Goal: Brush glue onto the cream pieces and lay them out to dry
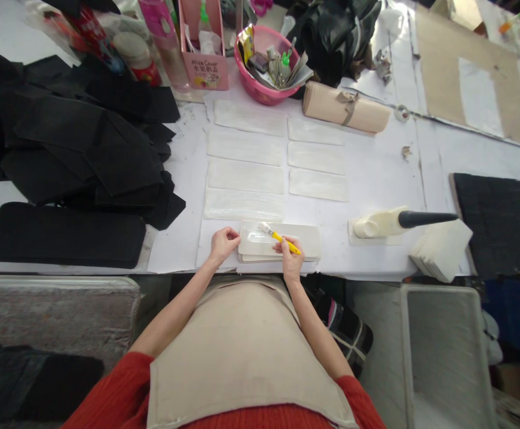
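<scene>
My right hand grips a yellow-handled brush. Its pale bristles rest on the top piece of a small stack of white rectangular pieces at the table's front edge. A wet, shiny patch shows on that piece near the bristles. My left hand is closed in a pinch at the left edge of the top piece. Beyond the stack, several white strips lie flat in two columns, some with a wet-looking sheen. A cream-coloured bottle with a black nozzle lies to the right.
Black cut pieces are heaped at left, with a black rounded stack in front. A pink bowl of small items, a pink box and a tied beige roll stand behind. White pieces and a black stack lie right.
</scene>
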`<state>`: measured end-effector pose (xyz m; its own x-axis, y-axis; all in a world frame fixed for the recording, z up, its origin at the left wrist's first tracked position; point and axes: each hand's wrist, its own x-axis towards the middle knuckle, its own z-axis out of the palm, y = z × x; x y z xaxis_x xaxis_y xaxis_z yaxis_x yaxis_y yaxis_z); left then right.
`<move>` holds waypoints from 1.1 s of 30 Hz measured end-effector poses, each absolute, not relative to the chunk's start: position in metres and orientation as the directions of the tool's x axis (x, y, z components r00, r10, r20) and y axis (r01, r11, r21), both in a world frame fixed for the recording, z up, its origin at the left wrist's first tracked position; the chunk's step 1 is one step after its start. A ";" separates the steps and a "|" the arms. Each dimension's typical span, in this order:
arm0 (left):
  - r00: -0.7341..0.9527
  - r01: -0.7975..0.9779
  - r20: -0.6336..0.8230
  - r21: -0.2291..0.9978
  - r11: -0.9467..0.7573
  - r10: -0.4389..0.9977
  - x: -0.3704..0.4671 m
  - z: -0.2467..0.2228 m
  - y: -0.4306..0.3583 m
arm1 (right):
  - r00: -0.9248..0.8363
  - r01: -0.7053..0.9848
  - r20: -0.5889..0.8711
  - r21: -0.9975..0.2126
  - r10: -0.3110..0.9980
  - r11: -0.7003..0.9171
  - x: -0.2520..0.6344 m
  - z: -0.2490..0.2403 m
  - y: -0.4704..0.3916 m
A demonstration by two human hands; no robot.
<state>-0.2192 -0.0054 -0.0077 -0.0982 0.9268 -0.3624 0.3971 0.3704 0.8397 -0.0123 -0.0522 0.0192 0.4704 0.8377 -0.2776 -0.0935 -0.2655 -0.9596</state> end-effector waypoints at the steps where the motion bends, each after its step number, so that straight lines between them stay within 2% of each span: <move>1: -0.108 0.393 -0.370 0.837 0.382 0.923 -0.219 -0.008 -0.006 | 0.523 -0.089 -0.265 -0.962 0.810 -0.257 0.000 0.018 -0.056; 6: -0.122 0.331 -0.423 0.835 0.439 0.898 -0.216 -0.008 -0.006 | 0.757 -0.039 -0.182 -0.971 0.627 -0.234 0.058 0.016 -0.070; 9: -0.112 0.280 -0.456 0.838 0.468 0.883 -0.216 -0.005 -0.004 | 0.813 0.061 -0.077 -0.975 0.577 -0.215 0.066 0.024 -0.078; 12: -0.091 0.229 -0.476 0.845 0.483 0.875 -0.217 -0.002 -0.003 | 0.708 0.077 -0.095 -0.974 0.700 -0.211 0.042 0.039 -0.081; 16: -0.064 0.152 -0.520 0.839 0.523 0.852 -0.218 0.001 -0.001 | 0.434 -0.087 -0.258 -0.966 0.864 -0.244 -0.012 0.051 -0.069; 22: -0.008 0.144 -0.539 0.833 0.534 0.843 -0.220 0.006 0.002 | 0.325 -0.186 -0.366 -0.929 0.872 -0.320 -0.047 0.039 -0.048; 30: 0.018 0.045 -0.585 0.811 0.584 0.811 -0.222 0.005 0.003 | 0.206 -0.121 -0.467 -0.884 0.860 -0.452 -0.023 0.041 -0.080; 33: 0.031 0.051 -0.591 0.806 0.590 0.806 -0.223 0.004 0.003 | 0.244 -0.120 -0.444 -0.896 0.862 -0.428 -0.020 0.048 -0.078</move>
